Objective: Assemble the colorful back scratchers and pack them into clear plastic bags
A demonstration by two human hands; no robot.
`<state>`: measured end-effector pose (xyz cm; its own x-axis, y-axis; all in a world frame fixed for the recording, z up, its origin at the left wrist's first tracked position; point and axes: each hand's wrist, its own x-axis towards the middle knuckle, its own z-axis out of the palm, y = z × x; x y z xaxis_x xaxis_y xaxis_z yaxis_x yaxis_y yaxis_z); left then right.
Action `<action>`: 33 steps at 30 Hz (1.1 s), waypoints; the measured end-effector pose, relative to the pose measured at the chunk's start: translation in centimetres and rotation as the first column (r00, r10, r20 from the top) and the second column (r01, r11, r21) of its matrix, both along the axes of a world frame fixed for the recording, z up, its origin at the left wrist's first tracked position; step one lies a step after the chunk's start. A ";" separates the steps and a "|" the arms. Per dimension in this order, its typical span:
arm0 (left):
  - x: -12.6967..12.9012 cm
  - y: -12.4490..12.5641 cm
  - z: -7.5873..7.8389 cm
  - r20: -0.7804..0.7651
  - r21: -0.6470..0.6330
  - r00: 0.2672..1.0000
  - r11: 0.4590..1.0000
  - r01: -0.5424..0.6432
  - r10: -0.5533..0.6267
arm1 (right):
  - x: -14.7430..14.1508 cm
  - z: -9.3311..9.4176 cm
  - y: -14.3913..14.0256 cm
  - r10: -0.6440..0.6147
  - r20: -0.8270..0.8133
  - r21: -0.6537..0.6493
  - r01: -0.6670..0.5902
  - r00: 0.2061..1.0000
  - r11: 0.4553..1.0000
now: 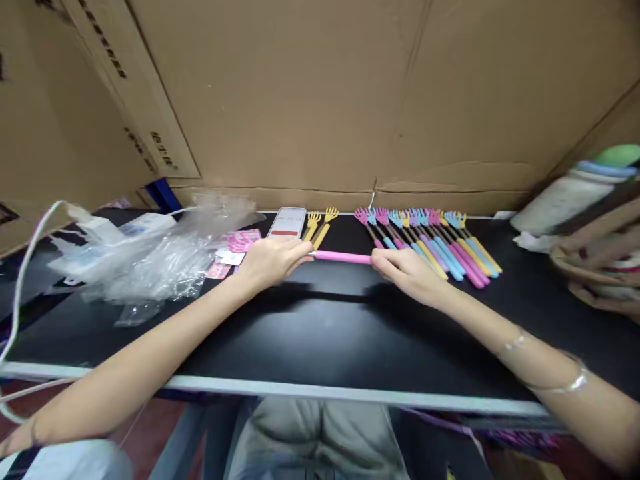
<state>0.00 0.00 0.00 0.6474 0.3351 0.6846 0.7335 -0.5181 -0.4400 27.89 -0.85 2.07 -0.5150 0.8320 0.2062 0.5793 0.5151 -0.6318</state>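
We hold one pink back scratcher (345, 257) in front of us, almost level, above the black table (315, 347), near its middle. Our left hand (275, 260) is closed around its rod; a pink claw (240, 244) shows at the left of this hand and seems to belong to the same scratcher. Our right hand (407, 272) pinches the other end of the handle between thumb and fingers. Between the two hands, the pink handle and a short piece of the shiny rod are visible.

Behind the left hand we see a phone (289, 220) with a lit screen, and just beside it two yellow scratchers (323, 233). Under and around the claw lie pink cards (219, 271), and further left a heap of clear plastic bags (173, 263). Behind the right hand there is a row of scratchers (465, 255) in pink, blue, yellow and purple, their claws toward the cardboard wall (310, 100). At the far right stands a tilted, blurred bottle (565, 200) with a green top.
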 end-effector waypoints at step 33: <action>-0.3 -0.8 0.9 -0.093 0.184 0.996 0.983 0.006 0.012 | -1.0 -0.1 -1.0 -0.049 0.232 0.178 0.007 0.971 0.984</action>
